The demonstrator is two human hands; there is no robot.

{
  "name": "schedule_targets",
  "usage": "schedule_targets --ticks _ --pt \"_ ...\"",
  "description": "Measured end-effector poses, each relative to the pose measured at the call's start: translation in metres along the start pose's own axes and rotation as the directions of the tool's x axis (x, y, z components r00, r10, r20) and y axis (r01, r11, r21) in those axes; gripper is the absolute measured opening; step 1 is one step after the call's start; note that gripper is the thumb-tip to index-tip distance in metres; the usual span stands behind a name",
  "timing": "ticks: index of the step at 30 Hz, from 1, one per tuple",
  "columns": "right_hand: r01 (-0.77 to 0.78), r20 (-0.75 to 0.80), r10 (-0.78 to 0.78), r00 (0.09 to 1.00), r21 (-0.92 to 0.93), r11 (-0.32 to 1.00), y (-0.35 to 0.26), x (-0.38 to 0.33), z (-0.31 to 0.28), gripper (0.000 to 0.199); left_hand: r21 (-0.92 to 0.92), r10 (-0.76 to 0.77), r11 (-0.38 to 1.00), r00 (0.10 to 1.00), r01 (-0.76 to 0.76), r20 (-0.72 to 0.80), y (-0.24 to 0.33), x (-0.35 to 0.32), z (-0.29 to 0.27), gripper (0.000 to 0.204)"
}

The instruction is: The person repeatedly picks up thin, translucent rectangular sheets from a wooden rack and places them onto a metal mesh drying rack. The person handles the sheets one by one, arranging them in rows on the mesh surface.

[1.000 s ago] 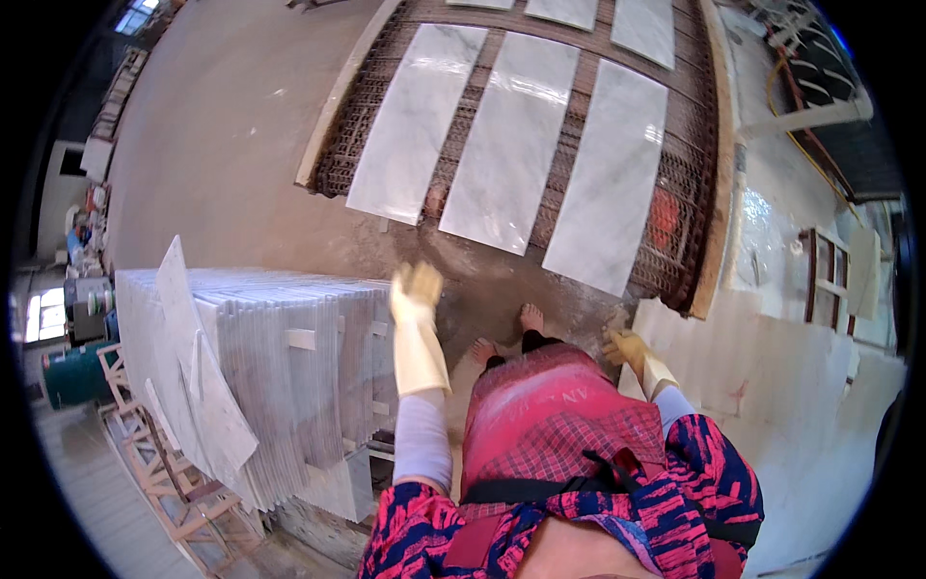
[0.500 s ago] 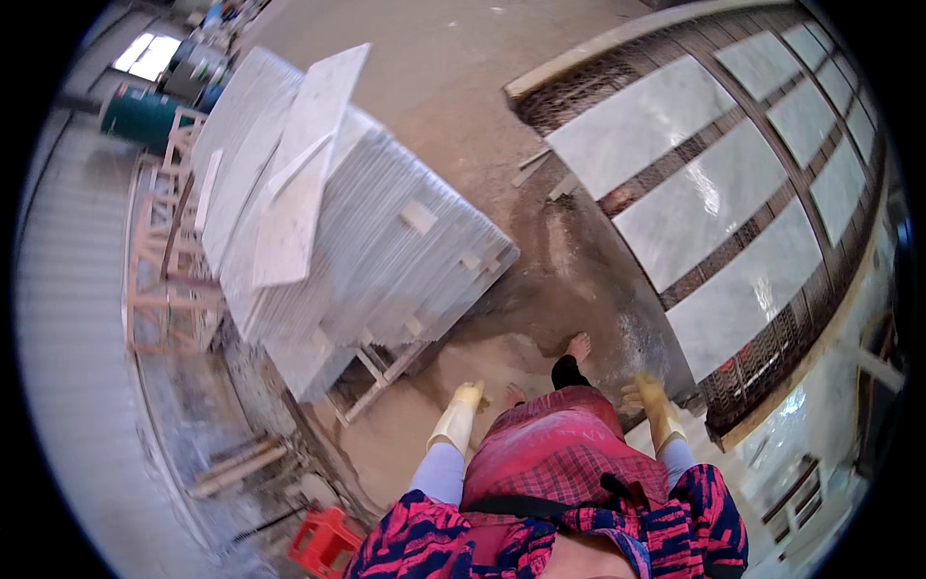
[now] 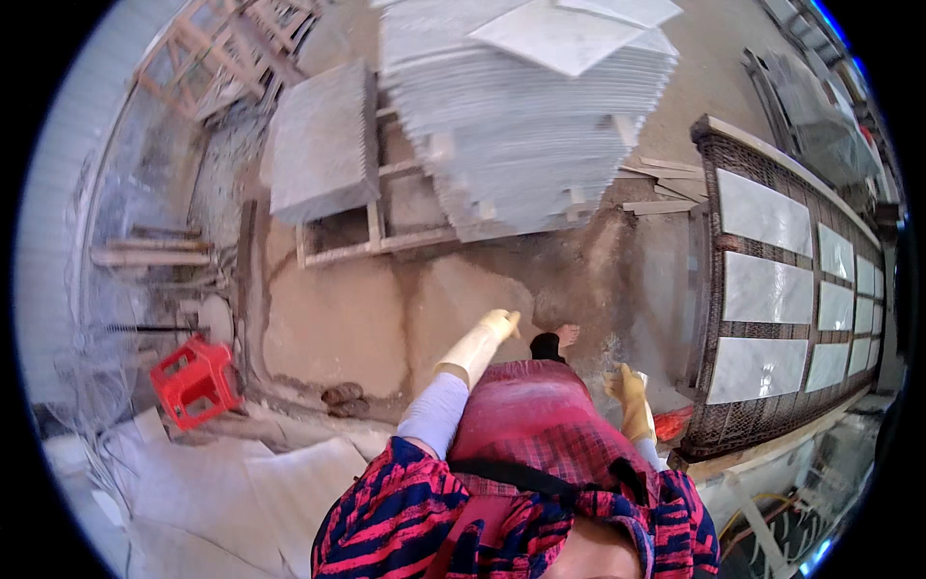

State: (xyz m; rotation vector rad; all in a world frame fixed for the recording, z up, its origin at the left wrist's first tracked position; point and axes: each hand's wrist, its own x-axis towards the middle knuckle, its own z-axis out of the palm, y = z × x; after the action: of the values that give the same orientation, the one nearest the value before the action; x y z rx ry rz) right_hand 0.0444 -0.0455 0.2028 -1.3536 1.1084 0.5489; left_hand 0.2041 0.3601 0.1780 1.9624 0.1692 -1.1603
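My left hand, in a pale yellow rubber glove, swings forward over the wet concrete floor and holds nothing. In a darker yellow glove, my right hand hangs by my hip, also holding nothing, close to the near corner of a mesh rack that carries white marble tiles. A red checked apron covers my front, and one bare foot shows ahead of it. A tall stack of grey-white tiles stands on a wooden pallet straight ahead.
A lower stack of grey slabs sits left of the tall one on a wooden frame. A red plastic crate lies at the left by white sheets on the ground. Wooden pallets lean at the far left.
The view has swung further left: the tile stack now lies straight ahead and the mesh rack has moved to the right edge. My left arm has swung forward.
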Motion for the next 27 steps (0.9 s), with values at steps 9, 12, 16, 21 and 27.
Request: schedule_targets --ticks 9,12,16,21,27 --pt "0.033 0.13 -0.011 0.991 -0.168 0.985 -0.002 0.004 0.127 0.039 -0.902 -0.602 0.431 0.737 -0.024 -0.308 -0.354 -0.156 -0.074 0.044" --pt "0.087 0.174 -0.032 0.984 -0.322 0.943 -0.025 0.003 0.189 0.039 -0.972 -0.739 0.193 0.632 -0.131 -0.232 -0.422 -0.22 -0.068 0.044" --pt "0.175 0.284 -0.037 0.958 -0.48 0.86 -0.052 -0.002 0.276 0.041 -0.959 -0.709 -0.036 0.684 -0.281 -0.174 -0.464 -0.254 -0.03 0.047" --pt "0.254 0.408 0.013 0.913 -0.593 0.764 -0.075 0.0 0.37 0.04 -0.937 -0.568 -0.179 0.809 -0.299 -0.149 -0.46 -0.25 0.0 0.052" --pt "0.277 0.41 0.053 0.91 -0.7 0.659 -0.095 0.008 0.481 0.038 -0.818 -0.609 -0.405 0.788 -0.408 -0.091 -0.48 -0.243 -0.065 0.054"
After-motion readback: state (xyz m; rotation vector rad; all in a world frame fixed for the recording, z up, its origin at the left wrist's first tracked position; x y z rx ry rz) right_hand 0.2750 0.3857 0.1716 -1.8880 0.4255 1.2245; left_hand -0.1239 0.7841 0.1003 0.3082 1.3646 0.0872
